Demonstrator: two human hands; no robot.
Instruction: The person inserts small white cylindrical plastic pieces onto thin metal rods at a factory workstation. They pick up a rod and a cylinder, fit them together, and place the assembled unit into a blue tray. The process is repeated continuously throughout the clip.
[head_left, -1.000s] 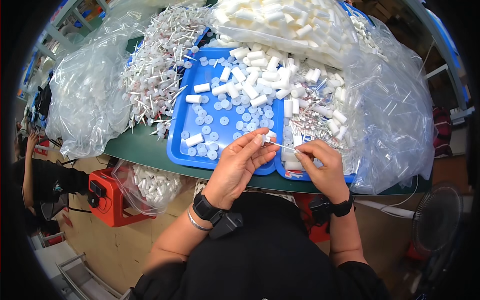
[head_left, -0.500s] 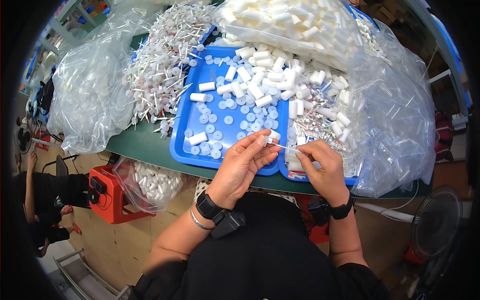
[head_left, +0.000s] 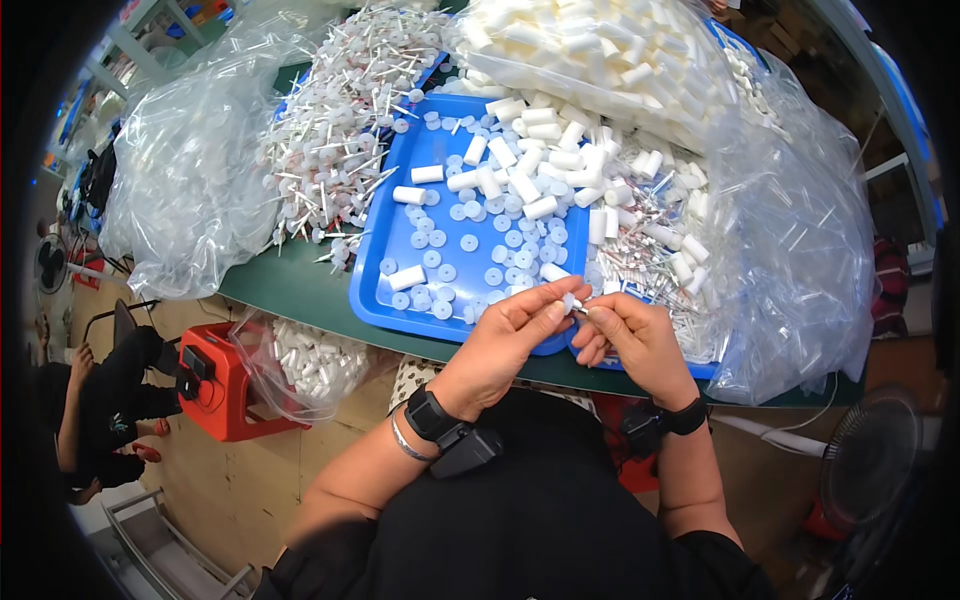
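My left hand (head_left: 515, 335) pinches a small translucent plastic disc (head_left: 571, 301) between thumb and fingers. Meeting it from the right, my right hand (head_left: 640, 340) is closed on a thin stick, mostly covered by the fingertips. Both hands are over the near edge of a blue tray (head_left: 400, 318). Inside the tray lie scattered pale discs (head_left: 469, 243) and white foam cylinders (head_left: 407, 278). Thin sticks (head_left: 635, 262) are heaped with more cylinders in a second tray just beyond my right hand.
A heap of sticks with discs (head_left: 335, 130) covers the table's left. Clear plastic bags (head_left: 185, 190) flank the trays, and a large bag of cylinders (head_left: 600, 55) sits behind. Below the table edge are a red stool (head_left: 220, 390), another bag of cylinders (head_left: 320, 360) and a fan (head_left: 870, 450).
My hands have come closer together, and less of the stick shows between them. The left hand has shifted right and slightly nearer. The whole view has moved a little.
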